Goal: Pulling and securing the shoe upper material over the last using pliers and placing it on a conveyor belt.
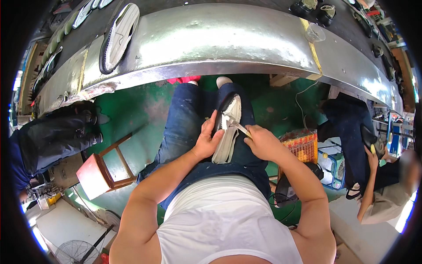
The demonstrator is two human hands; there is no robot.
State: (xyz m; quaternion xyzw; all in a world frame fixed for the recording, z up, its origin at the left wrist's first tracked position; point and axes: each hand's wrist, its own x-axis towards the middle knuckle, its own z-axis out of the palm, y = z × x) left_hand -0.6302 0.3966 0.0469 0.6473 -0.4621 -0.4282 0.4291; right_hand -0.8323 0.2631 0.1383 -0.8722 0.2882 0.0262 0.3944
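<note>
a: what is the right hand [265, 143] doing?
b: its fingers are closed around the handle of a small tool [239, 128], and the tool's head meets the shoe [227, 137] near mid-length. i can't tell exactly what kind of tool it is.

a: and the left hand [206, 140]?
b: clamped on the shoe's left side, with the fingers along the dark flank and the thumb lower down, by the pale underside.

a: where does the shoe rest?
b: on the lap, pale underside up, its dark-rimmed end toward the knee edge of the blue trousers [178, 121] and its other end near the waist edge.

a: how would it handle?
b: light, i'd judge. the underside looks fairly stiff, the dark side softer, so it may give if squeezed. it doesn't look fragile, but on cloth it could rock. 1 hand around the middle of the flank seems the best hold, clear of the tool.

a: farther out?
b: the metal-topped bench [211, 37], beyond the knees. a 2nd shoe [118, 42] lies toward its left end, reaching near the front edge; a clear cup [315, 32] sits to the right, back from that edge.
</note>
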